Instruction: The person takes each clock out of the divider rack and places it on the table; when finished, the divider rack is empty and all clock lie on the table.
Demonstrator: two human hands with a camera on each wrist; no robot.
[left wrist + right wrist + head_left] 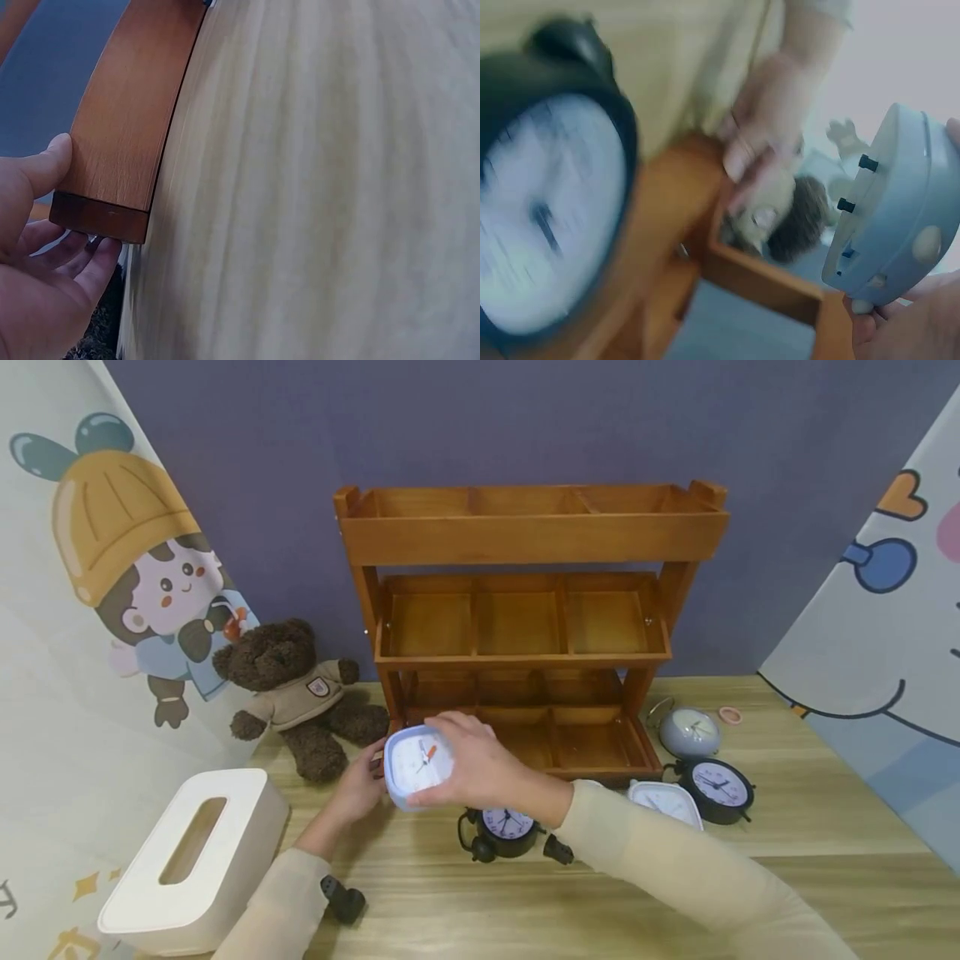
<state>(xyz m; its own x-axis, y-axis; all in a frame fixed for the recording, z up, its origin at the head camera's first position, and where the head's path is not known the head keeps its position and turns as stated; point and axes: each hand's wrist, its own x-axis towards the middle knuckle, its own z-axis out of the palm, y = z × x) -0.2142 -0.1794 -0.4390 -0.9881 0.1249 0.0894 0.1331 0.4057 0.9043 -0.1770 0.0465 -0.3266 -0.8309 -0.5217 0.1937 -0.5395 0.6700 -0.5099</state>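
Observation:
My right hand (483,767) grips a light blue square alarm clock (415,770) by its side, its white dial facing up toward the head camera. In the right wrist view the clock's back (877,187) shows small black knobs. At the front left corner of a brown wooden shelf rack (532,539), my left hand (358,787) holds the end of the rack's base (124,135), thumb on one face and fingers beneath it. A black twin-bell alarm clock (506,828) lies on the table below the right forearm.
A brown teddy bear (296,693) sits left of the rack, with a white tissue box (247,814) nearer. To the right are a grey clock (688,732), another black clock (720,787), a white clock (663,802) partly behind the sleeve, and a small pink ring (730,716).

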